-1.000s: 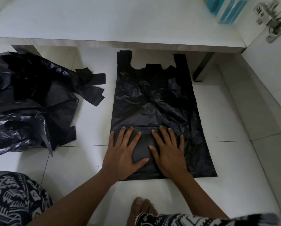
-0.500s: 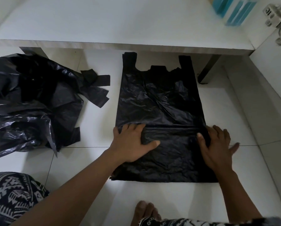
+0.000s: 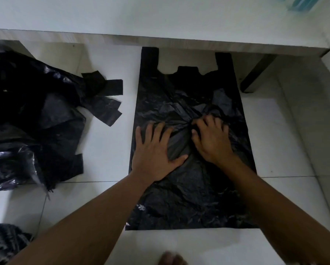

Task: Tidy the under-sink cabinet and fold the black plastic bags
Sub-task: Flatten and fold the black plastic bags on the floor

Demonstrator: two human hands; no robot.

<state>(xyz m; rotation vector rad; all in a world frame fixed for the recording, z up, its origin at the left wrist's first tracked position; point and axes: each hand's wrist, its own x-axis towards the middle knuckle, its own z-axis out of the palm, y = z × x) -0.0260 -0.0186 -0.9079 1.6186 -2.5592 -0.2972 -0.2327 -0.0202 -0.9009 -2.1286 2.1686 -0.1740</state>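
One black plastic bag [image 3: 189, 197] lies spread flat on the white tiled floor, its two handles pointing toward the cabinet. My left hand [image 3: 154, 150] presses flat on the bag's left middle with fingers spread. Just to its right, my right hand [image 3: 210, 140] has its fingers curled and pinches the plastic, which bunches into creases at its fingertips. A crumpled pile of more black bags [image 3: 35, 121] sits on the floor to the left, apart from both hands.
The white cabinet floor [image 3: 160, 16] runs across the top, its front edge just beyond the bag's handles. A dark cabinet leg [image 3: 256, 75] stands at the right. A blue item [image 3: 302, 2] shows at the top right. My toes [image 3: 171, 260] are at the bottom edge.
My right hand has come back from the bag's right edge to the middle and now gathers the plastic. The left hand stayed pressing the left side. The view moved closer.
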